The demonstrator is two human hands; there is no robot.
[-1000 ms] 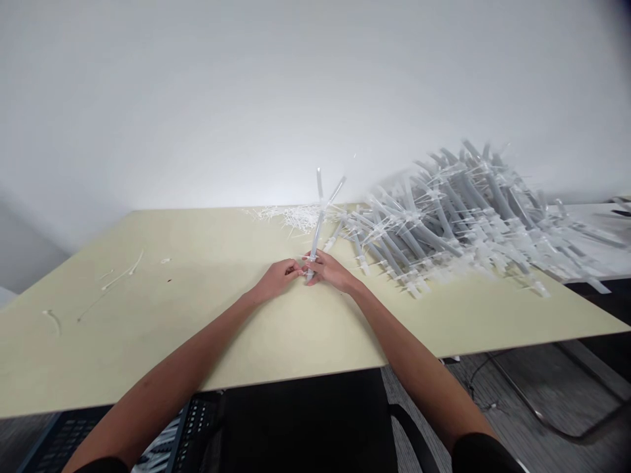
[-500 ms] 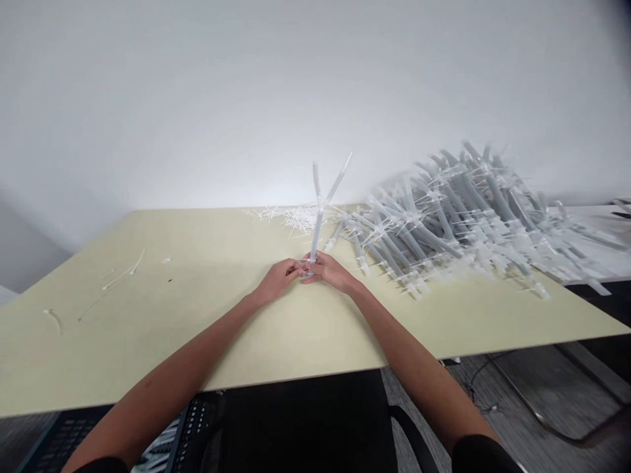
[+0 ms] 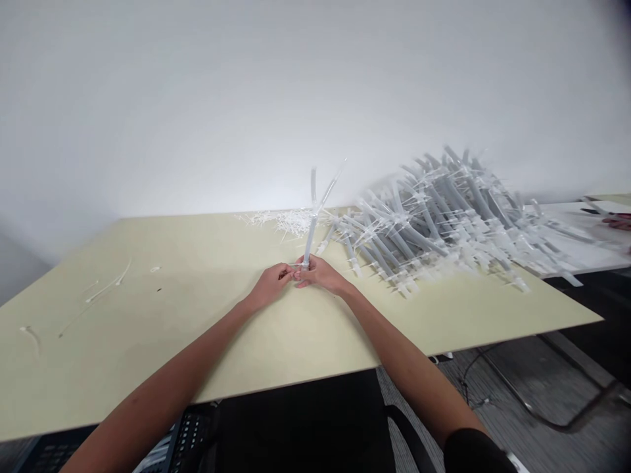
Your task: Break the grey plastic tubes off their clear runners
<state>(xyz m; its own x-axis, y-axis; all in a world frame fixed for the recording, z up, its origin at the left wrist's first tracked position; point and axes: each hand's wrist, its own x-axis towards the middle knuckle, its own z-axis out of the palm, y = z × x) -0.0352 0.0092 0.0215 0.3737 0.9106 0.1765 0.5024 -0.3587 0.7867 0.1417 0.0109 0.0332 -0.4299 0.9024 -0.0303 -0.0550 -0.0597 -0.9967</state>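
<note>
A Y-shaped piece of translucent tubing (image 3: 310, 240) stands upright over the table, its two thinner branches pointing up and its thicker stem down. My right hand (image 3: 319, 274) is closed around the stem's lower end. Just left of it, my left hand (image 3: 271, 287) pinches the end of a thin white cable tie (image 3: 294, 265) that reaches the base of the stem. The fingers partly cover that joint. Behind the tubing lies a heap of loose white cable ties (image 3: 290, 222).
A large pile of similar tube assemblies (image 3: 424, 217) covers the table's right side. Scattered ties (image 3: 103, 291) lie on the tabletop (image 3: 162, 341) at left. Below are a dark basket (image 3: 185, 437) holding tubes and a black chair (image 3: 300, 427). A red-handled object (image 3: 618, 221) shows far right.
The view has turned slightly right, so the pile sits further left. My hands stay together at the tubing's base, and the cable tie between them now shows more plainly.
</note>
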